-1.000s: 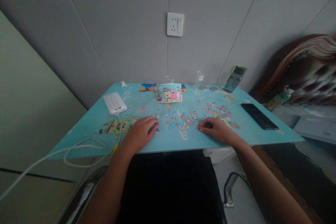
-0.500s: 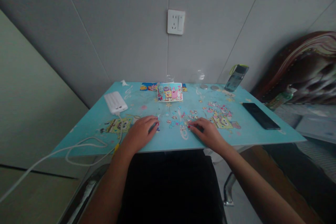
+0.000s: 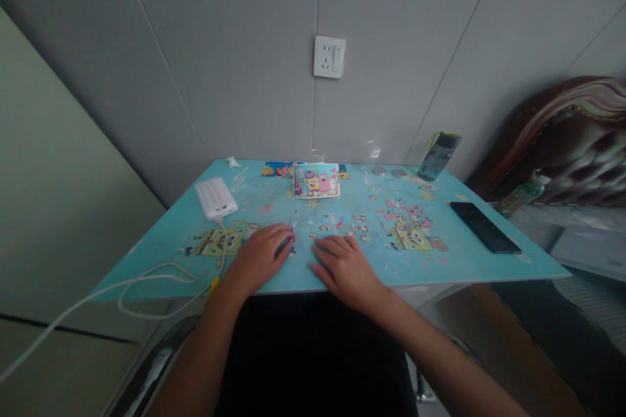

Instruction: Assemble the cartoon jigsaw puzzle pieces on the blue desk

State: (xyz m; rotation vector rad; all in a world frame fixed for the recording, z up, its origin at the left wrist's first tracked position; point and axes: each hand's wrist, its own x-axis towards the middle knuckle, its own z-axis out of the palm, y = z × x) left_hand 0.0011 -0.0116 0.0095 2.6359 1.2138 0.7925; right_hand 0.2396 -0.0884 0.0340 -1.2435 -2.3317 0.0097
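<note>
My left hand (image 3: 264, 253) rests near the table's front edge, thumb and fingertips pinched together at a small cluster of puzzle pieces (image 3: 293, 250), which it partly covers. To its right lies my right hand (image 3: 347, 272), palm down, fingers stretched out and thumb apart, with nothing seen in it. Loose puzzle pieces (image 3: 359, 227) are scattered just beyond the right fingertips. Farther right is a denser heap of pink and multicoloured pieces (image 3: 405, 215). A small cartoon picture card (image 3: 316, 182) stands tilted up behind them, facing me.
On the blue patterned table (image 3: 274, 277) are a white power bank (image 3: 215, 198) with a white cable (image 3: 147, 278) at left, and a black phone (image 3: 484, 228) and dark bottle (image 3: 439, 156) at right. Two round lids (image 3: 398, 173) lie near the wall, below a socket (image 3: 329, 57).
My right hand has moved left and toward me, away from the loose pieces, and its fingers have spread. The left hand stays at nearly the same spot. The view has tilted up slightly.
</note>
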